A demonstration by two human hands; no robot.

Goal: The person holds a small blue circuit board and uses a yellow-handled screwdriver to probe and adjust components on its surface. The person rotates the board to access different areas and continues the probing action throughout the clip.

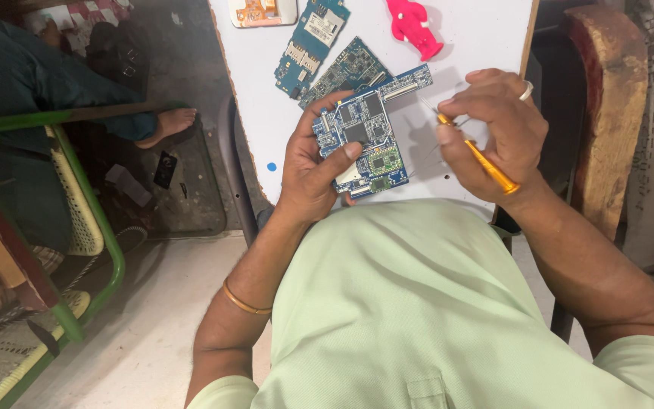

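Resting in the left hand [313, 170], a blue circuit board [365, 140] crowded with black chips and one green patch sits just above the white table [486, 30], thumb pressed on its face. The right hand [493, 132] clenches an orange-handled screwdriver [478, 157] just beside the board. Two more blue boards [327, 57] and a red toy figure [412, 26] lie farther back.

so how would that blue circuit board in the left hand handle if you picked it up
The circuit board is probably stiff: it stays flat though the left hand grips it only along one side. It looks thin, so likely light for its size. The small chips and connectors on its face seem fragile, so hold it by the edges. Being flat, it should not roll.
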